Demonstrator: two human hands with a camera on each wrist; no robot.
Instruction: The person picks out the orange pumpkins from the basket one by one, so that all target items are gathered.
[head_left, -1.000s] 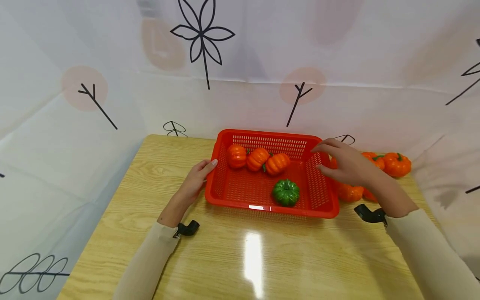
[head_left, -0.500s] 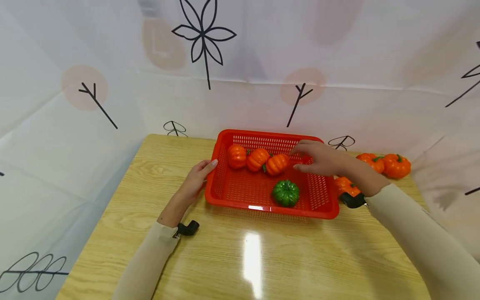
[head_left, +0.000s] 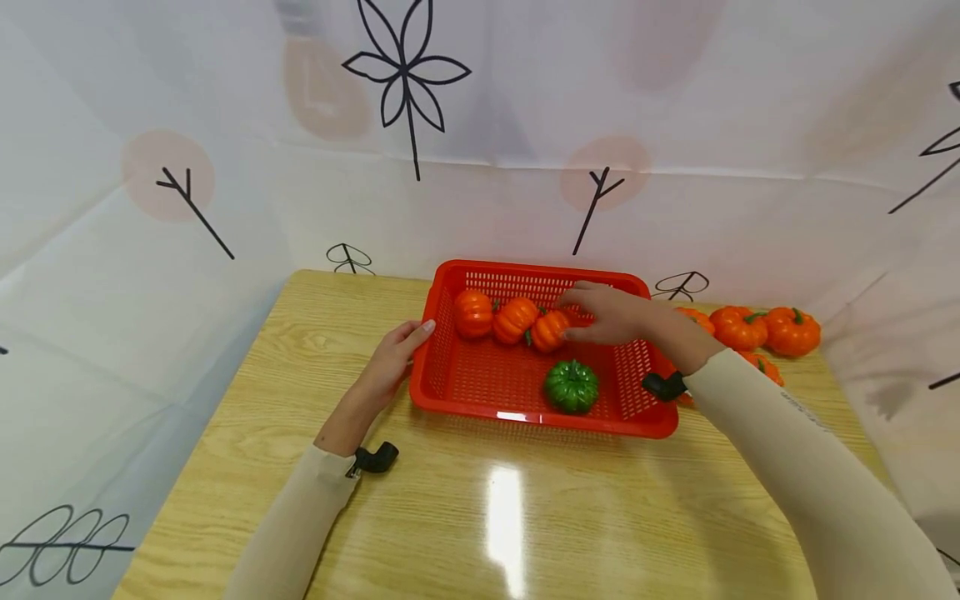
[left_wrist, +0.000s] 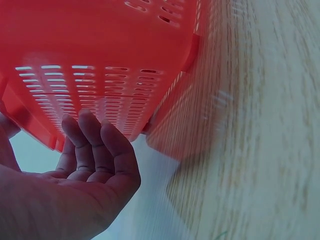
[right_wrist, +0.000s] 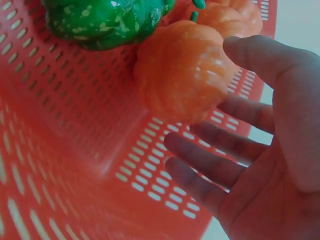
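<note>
A red plastic basket (head_left: 457,407) holds three small orange pumpkins, the left one (head_left: 473,314), the middle one (head_left: 514,320) and the right one (head_left: 549,332). A green pumpkin (head_left: 572,386) lies nearer the front wall. My left hand (head_left: 390,362) grips the basket's left side, thumb over the rim and curled fingers (left_wrist: 90,130) against the outer wall. Inside the basket, my right hand (head_left: 611,315) is at the right orange pumpkin, thumb tip (right_wrist: 235,45) right at its surface. The other right fingers spread loosely along its far side, not closed round it.
More orange pumpkins (head_left: 738,327) are on the wooden table (head_left: 420,517), just right of the basket and partly hidden by my right arm. A patterned white cloth (head_left: 495,208) hangs behind the table and along both sides.
My right hand has moved left from over the basket's right rim to the right orange pumpkin. The left hand and basket have stayed in place.
</note>
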